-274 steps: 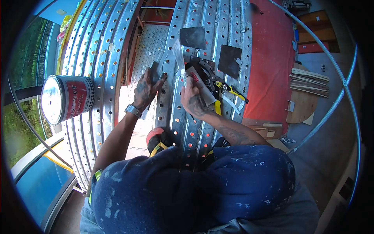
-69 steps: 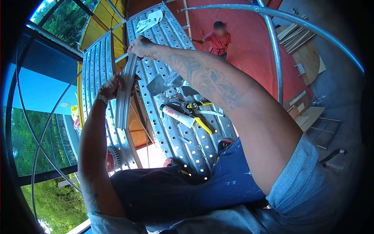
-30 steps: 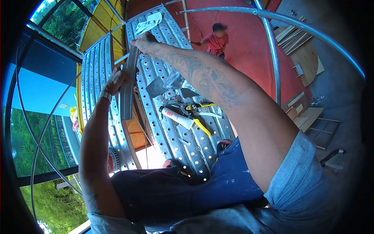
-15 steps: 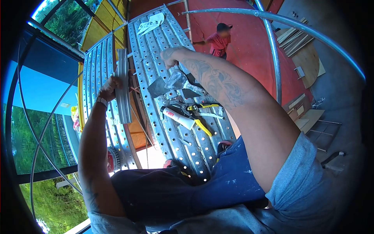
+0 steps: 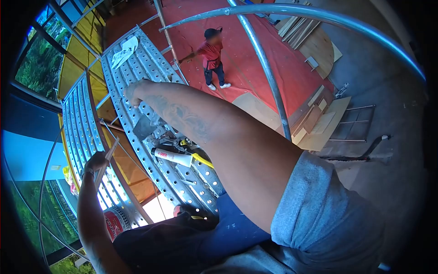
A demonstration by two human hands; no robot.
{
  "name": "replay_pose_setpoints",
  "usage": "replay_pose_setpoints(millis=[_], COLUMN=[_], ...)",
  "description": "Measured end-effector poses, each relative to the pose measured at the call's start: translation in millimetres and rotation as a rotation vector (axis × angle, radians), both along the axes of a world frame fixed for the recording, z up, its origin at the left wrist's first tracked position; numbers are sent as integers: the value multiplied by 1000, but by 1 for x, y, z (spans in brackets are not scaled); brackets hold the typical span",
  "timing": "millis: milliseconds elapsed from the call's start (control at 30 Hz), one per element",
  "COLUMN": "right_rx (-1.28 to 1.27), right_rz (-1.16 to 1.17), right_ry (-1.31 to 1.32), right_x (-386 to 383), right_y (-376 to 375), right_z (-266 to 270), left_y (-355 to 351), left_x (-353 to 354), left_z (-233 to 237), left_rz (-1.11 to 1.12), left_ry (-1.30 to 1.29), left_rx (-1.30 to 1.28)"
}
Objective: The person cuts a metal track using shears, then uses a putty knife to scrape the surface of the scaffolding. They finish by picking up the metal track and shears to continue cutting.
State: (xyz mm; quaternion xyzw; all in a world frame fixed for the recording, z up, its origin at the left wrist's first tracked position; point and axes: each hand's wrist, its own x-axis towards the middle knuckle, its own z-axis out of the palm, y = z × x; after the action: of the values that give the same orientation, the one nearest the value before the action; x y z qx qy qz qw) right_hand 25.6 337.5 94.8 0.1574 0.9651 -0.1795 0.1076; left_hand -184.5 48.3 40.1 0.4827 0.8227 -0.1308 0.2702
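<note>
At the left, my left hand (image 5: 96,161) is closed around a long, thin metal profile (image 5: 106,165), now seen nearly edge-on, above the far perforated plank. My right hand (image 5: 133,93) reaches across the nearer perforated metal plank (image 5: 187,189); its fingers are curled, and anything inside them is hidden. Below my right forearm lie a flat grey blade or plate (image 5: 144,127), a white sealant tube (image 5: 171,156) and yellow-handled snips (image 5: 202,160), partly covered by the arm. A small metal piece (image 5: 188,182) rests near the tube.
Printed paper (image 5: 125,53) lies at the plank's far end. A red and white bucket (image 5: 116,223) stands by my left forearm. Scaffold tubes (image 5: 262,59) cross at the right. Below, a person in red (image 5: 212,57) stands on red floor covering, near stacked boards (image 5: 299,31).
My view has swung right, so the planks appear further left. The metal profile has turned from its broad grooved face to nearly edge-on. My right arm covers more of the tools.
</note>
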Motion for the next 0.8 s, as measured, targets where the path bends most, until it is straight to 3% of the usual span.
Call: replay_pose_setpoints(millis=[367,467,600,733,800], right_rx=[10,44,19,9,59], right_rz=[25,16,-1,-8,52], right_ry=[0,24,-39,-86,-30], right_x=[-13,-3,8,1,-5], right_y=[2,1,3,3,2], right_z=[-11,-7,6,5,1], left_y=[15,10,15,16,14], left_x=[27,11,27,12,4], left_z=[16,1,15,9,2], left_rz=[334,271,264,191,278], left_ry=[-176,-214,-165,-16,-19], left_rx=[72,68,89,97,103])
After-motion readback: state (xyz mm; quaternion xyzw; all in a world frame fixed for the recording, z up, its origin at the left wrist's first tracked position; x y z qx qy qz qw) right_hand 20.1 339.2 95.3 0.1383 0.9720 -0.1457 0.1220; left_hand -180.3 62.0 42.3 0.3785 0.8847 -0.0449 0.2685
